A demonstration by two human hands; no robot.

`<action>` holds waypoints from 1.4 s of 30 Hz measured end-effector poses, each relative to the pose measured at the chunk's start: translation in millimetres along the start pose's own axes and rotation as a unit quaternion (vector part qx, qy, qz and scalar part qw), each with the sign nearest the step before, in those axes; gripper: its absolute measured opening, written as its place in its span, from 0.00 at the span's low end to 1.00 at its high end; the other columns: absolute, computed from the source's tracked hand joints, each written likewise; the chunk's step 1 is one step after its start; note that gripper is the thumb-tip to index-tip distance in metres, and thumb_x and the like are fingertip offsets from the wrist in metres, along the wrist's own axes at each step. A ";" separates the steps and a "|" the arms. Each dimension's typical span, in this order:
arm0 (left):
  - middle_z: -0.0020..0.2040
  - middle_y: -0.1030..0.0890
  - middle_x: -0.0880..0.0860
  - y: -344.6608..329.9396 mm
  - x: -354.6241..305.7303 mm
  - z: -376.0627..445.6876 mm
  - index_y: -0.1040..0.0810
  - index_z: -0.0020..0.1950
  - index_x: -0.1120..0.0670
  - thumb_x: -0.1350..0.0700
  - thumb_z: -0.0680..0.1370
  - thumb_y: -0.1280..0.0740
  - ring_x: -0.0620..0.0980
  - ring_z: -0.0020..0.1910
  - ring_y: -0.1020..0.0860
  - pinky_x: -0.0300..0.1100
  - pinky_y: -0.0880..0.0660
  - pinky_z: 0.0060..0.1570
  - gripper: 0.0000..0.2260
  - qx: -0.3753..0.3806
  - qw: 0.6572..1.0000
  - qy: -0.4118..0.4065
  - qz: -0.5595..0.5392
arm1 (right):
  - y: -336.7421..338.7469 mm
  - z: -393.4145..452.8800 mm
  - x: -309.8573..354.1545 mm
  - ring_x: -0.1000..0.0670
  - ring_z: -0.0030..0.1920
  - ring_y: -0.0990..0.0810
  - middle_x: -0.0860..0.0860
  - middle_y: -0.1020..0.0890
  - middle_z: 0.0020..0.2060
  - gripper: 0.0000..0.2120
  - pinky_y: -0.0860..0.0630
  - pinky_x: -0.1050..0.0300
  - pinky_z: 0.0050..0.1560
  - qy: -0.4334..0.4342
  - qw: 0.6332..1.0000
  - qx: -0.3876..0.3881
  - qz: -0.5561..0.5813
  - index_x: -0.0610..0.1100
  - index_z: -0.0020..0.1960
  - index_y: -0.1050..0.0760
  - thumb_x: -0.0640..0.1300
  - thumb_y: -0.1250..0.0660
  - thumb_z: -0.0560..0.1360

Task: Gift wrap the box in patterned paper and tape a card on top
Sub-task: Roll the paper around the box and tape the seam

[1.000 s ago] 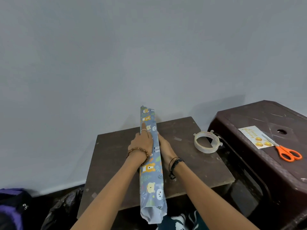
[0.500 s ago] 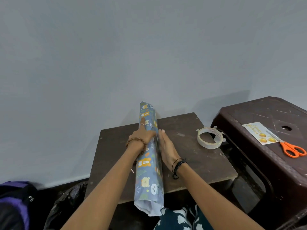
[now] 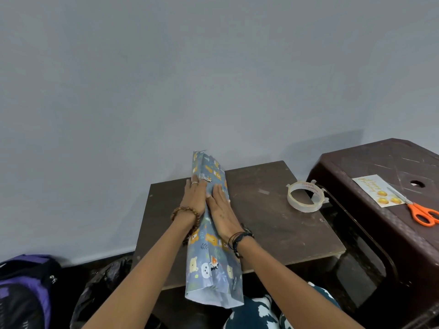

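Paper: patterned paper (image 3: 213,238) wrapped round the box, a long tube running up the centre of the frame across the table (image 3: 273,224).
Left hand: left hand (image 3: 195,200) flat on the tube's left side, fingers straight, pressing.
Right hand: right hand (image 3: 219,207) flat on top, fingers straight, holding the seam down.
Tape: tape (image 3: 305,197) waits right of centre on the table.
Card: card (image 3: 377,191) at right edge on the stool (image 3: 380,233), scissors (image 3: 418,210) across it.
Tip: I'd keep one palm pinning the overlap taut while the other fetches tape, or the seam may spring open.
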State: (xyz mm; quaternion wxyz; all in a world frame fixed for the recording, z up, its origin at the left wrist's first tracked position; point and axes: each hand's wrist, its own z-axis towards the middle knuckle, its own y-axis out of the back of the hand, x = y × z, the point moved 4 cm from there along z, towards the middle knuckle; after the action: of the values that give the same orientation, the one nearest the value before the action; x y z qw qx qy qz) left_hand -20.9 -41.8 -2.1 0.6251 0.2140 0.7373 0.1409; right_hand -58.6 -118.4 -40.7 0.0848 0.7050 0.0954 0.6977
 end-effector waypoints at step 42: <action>0.68 0.30 0.59 9.6 -46.5 7.9 0.60 0.75 0.42 0.69 0.69 0.32 0.52 0.40 0.25 0.45 0.24 0.39 0.48 0.174 0.912 -0.051 0.368 | 72.9 0.6 31.9 0.49 0.76 0.51 0.48 0.49 0.76 0.32 0.49 0.55 0.73 0.160 0.961 -0.064 -0.216 0.46 0.76 0.51 0.45 0.37 0.78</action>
State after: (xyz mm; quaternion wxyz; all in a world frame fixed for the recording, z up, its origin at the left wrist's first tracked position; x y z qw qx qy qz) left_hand -5.9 -56.8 41.1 0.5183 0.5826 0.5864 0.2194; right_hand -56.6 -180.8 8.6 0.2618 0.5397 0.2132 0.7712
